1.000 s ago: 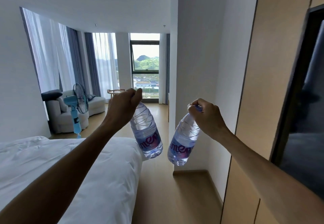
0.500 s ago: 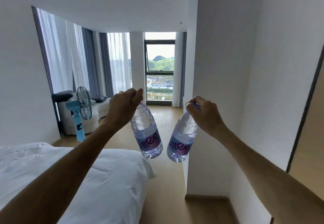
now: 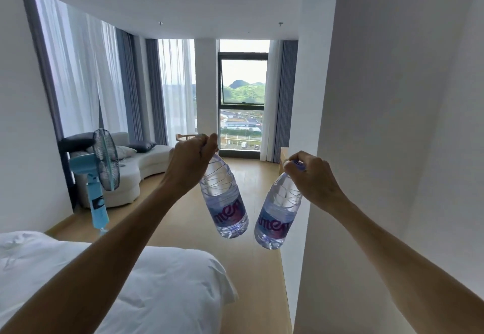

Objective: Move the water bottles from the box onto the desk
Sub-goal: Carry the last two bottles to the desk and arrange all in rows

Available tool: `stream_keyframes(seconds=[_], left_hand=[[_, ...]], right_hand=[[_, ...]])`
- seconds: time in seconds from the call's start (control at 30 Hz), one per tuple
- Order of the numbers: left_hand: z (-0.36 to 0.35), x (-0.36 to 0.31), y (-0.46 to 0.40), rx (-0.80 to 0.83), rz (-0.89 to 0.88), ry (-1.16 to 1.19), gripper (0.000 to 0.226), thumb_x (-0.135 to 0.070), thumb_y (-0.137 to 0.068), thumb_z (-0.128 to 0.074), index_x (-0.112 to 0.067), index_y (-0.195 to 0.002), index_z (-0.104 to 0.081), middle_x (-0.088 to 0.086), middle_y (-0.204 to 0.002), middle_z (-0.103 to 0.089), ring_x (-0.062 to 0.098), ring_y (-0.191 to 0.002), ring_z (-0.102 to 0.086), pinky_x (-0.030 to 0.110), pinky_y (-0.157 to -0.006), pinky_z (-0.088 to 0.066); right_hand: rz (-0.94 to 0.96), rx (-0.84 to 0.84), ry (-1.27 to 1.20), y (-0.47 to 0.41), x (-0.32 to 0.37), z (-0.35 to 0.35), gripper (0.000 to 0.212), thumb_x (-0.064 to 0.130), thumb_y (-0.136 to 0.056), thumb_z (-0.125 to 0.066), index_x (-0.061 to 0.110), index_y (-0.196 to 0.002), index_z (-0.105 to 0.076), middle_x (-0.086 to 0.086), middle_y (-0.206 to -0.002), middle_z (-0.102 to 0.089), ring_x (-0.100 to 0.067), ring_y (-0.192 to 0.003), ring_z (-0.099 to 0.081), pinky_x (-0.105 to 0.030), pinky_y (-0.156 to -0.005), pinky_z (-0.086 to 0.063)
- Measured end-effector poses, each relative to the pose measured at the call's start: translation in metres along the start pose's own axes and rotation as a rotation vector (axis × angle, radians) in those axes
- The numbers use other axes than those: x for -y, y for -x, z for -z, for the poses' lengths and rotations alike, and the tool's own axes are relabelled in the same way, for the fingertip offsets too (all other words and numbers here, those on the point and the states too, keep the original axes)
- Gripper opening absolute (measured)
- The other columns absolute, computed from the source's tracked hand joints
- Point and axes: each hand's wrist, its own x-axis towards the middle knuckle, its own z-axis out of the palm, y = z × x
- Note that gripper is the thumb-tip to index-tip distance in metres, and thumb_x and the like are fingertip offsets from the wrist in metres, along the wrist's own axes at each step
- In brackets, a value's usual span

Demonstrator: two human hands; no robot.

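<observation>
Fingers of the left hand (image 3: pixel 192 159) clamp the neck of the left bottle (image 3: pixel 224 200); fingers of the right hand (image 3: pixel 313 176) pinch the right bottle (image 3: pixel 277 210) at its cap. Both bottles hang below the fingers, tilted, bottoms nearly touching, over the floor beside the bed (image 3: pixel 146 289). Risks, as I judge: a cap-only pinch could slip under the water's weight; swinging bottles could knock together or clip the wall corner (image 3: pixel 311 229) just beside. Worktop: a wooden edge (image 3: pixel 284 155) shows past the corner, unclear. Fan (image 3: pixel 103 174) and sofa (image 3: pixel 146 161) stand farther off.
</observation>
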Motion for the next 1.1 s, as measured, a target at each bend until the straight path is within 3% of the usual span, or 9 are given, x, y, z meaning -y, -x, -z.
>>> stream_keyframes(seconds=[0.1, 0.23, 0.37, 0.57, 0.73, 0.8, 0.93, 1.1], left_hand=[[-0.033, 0.041, -0.047, 0.013, -0.011, -0.005, 0.067, -0.06, -0.091, -0.022, -0.008, -0.078, -0.064, 0.007, -0.075, -0.07, 0.021, -0.062, -0.064, 0.04, -0.065, -0.055], [-0.08, 0.09, -0.1, 0.015, -0.041, -0.013, 0.055, -0.046, -0.1, -0.032, -0.006, -0.08, -0.063, 0.012, -0.076, -0.071, 0.023, -0.061, -0.064, 0.038, -0.061, -0.054], [-0.13, 0.133, -0.142, 0.019, -0.034, -0.023, 0.06, -0.051, -0.096, -0.027, -0.006, -0.079, -0.063, 0.012, -0.077, -0.071, 0.024, -0.06, -0.064, 0.041, -0.061, -0.054], [-0.213, 0.185, -0.206, 0.021, -0.028, -0.077, 0.059, -0.046, -0.1, -0.031, -0.003, -0.078, -0.065, 0.011, -0.066, -0.065, 0.025, -0.056, -0.06, 0.036, -0.059, -0.05], [-0.274, 0.215, -0.268, 0.051, -0.005, -0.084, 0.053, -0.039, -0.102, -0.034, -0.003, -0.079, -0.067, -0.003, -0.06, -0.054, 0.021, -0.059, -0.056, 0.03, -0.066, -0.04], [-0.296, 0.229, -0.292, 0.044, 0.019, -0.099, 0.05, -0.039, -0.102, -0.035, -0.007, -0.077, -0.064, -0.008, -0.058, -0.051, 0.022, -0.061, -0.055, 0.031, -0.064, -0.041], [-0.334, 0.265, -0.335, 0.007, 0.03, -0.126, 0.045, -0.041, -0.102, -0.037, -0.014, -0.076, -0.062, -0.002, -0.061, -0.057, 0.024, -0.058, -0.056, 0.032, -0.061, -0.043], [-0.388, 0.324, -0.383, -0.016, 0.049, -0.148, 0.056, -0.047, -0.099, -0.033, -0.007, -0.078, -0.065, 0.0, -0.061, -0.056, 0.025, -0.057, -0.059, 0.032, -0.062, -0.043]], right_hand=[[-0.028, -0.004, 0.018, -0.051, -0.023, -0.03, 0.014, 0.027, -0.097, -0.053, 0.014, -0.096, -0.061, 0.003, -0.083, -0.061, -0.003, -0.068, -0.055, -0.006, -0.055, -0.037], [-0.052, -0.024, 0.024, -0.112, -0.059, -0.066, 0.019, 0.027, -0.097, -0.053, 0.011, -0.1, -0.062, 0.001, -0.083, -0.062, -0.005, -0.068, -0.056, -0.011, -0.056, -0.039], [-0.077, -0.035, 0.012, -0.168, -0.103, -0.102, 0.02, 0.027, -0.096, -0.053, 0.01, -0.1, -0.063, 0.0, -0.082, -0.062, -0.009, -0.07, -0.057, -0.014, -0.054, -0.039], [-0.049, -0.032, -0.031, -0.261, -0.169, -0.154, 0.016, 0.025, -0.095, -0.055, 0.011, -0.096, -0.063, 0.002, -0.078, -0.06, -0.009, -0.069, -0.055, -0.016, -0.053, -0.039], [-0.017, -0.005, -0.078, -0.35, -0.221, -0.197, 0.013, 0.027, -0.094, -0.055, 0.015, -0.094, -0.062, 0.014, -0.072, -0.055, -0.012, -0.07, -0.059, -0.02, -0.06, -0.05], [0.003, 0.007, -0.092, -0.384, -0.24, -0.213, 0.011, 0.027, -0.095, -0.055, 0.017, -0.093, -0.059, 0.014, -0.072, -0.054, -0.01, -0.069, -0.058, -0.017, -0.058, -0.046], [0.008, 0.034, -0.137, -0.444, -0.273, -0.251, 0.012, 0.025, -0.095, -0.054, 0.015, -0.095, -0.059, 0.005, -0.079, -0.059, -0.008, -0.068, -0.057, -0.015, -0.054, -0.043], [0.008, 0.066, -0.164, -0.51, -0.317, -0.306, 0.014, 0.026, -0.094, -0.054, 0.014, -0.095, -0.062, -0.004, -0.084, -0.065, -0.019, -0.072, -0.062, -0.027, -0.058, -0.049]])
